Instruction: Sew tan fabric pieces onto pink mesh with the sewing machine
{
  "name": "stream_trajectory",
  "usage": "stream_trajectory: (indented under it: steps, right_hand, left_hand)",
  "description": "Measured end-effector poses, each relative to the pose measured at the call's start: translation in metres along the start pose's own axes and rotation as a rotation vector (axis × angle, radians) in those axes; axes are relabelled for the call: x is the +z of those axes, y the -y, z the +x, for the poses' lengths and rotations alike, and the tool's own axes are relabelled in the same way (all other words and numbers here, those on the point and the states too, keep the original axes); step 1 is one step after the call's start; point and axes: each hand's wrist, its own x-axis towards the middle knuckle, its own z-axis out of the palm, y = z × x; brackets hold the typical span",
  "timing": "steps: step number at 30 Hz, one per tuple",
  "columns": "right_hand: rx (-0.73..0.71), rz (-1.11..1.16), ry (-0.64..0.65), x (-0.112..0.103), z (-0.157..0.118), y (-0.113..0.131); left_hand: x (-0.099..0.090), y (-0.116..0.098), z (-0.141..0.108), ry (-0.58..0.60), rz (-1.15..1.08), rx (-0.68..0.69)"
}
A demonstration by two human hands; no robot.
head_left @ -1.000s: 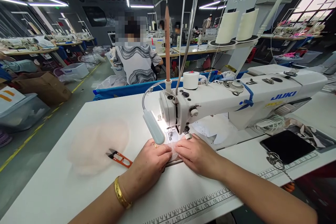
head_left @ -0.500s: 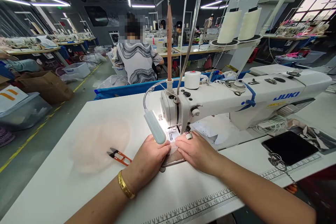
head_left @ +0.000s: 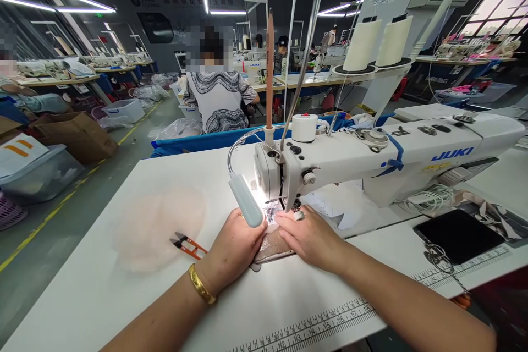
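A white sewing machine [head_left: 342, 157] stands on the white table [head_left: 165, 308]. Close to its lit needle area, both hands rest on a small piece of light fabric [head_left: 271, 226]. My left hand [head_left: 241, 242] presses it from the left, thumb forward and fingers bent together, partly behind the grey lamp [head_left: 245, 201]. On the right side, the fingertips of my right hand [head_left: 309, 236] lie on the same fabric, fingers together. A brownish plate [head_left: 274, 247] shows between the hands. Orange thread snips [head_left: 188, 246] lie left of my left hand.
A black phone-like slab [head_left: 458, 235] and keys [head_left: 437, 256] lie at the right. A ruler strip [head_left: 322, 327] runs along the front edge. Thread cones [head_left: 361, 44] stand behind the machine. Ahead sits a person [head_left: 218, 93]; boxes [head_left: 78, 140] stand on the floor at left.
The whole view has shifted slightly, so things appear a little further right. Both hands keep nearly the same place at the needle area.
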Motion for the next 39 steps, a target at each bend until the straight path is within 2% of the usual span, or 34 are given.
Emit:
stream_trajectory:
  steps: [4, 9, 13, 15, 17, 20, 25, 29, 39]
  right_hand:
    - [0.006, 0.033, -0.013, -0.002, 0.0, -0.002]
    - [-0.042, 0.096, -0.036, -0.002, -0.004, -0.008]
    - [-0.184, 0.194, -0.066, -0.004, -0.006, -0.005]
    - [-0.226, 0.246, -0.028, -0.007, -0.005, -0.002]
    - [-0.211, 0.26, 0.033, -0.01, -0.004, 0.0]
    - [-0.171, 0.179, 0.09, -0.011, -0.004, 0.0]
    - [-0.18, 0.119, 0.072, -0.008, -0.008, -0.003]
    - [-0.172, 0.109, 0.076, -0.008, -0.01, -0.003]
    - [-0.123, 0.071, 0.065, -0.004, -0.008, -0.004]
  left_hand:
    - [-0.006, -0.003, 0.001, 0.127, 0.048, -0.115]
    - [-0.018, -0.017, 0.002, 0.145, 0.187, -0.151]
    - [-0.027, -0.023, -0.003, 0.221, 0.03, -0.087]
    - [-0.028, -0.023, -0.005, 0.262, -0.086, -0.08]
    - [-0.026, -0.021, -0.007, 0.273, -0.151, -0.102]
    - [-0.021, -0.018, -0.007, 0.262, -0.152, -0.126]
    - [-0.012, -0.017, -0.007, 0.161, -0.082, -0.014]
    - [-0.009, -0.02, -0.009, 0.155, -0.087, 0.039]
    - [-0.006, -0.021, -0.008, 0.11, 0.016, 0.009]
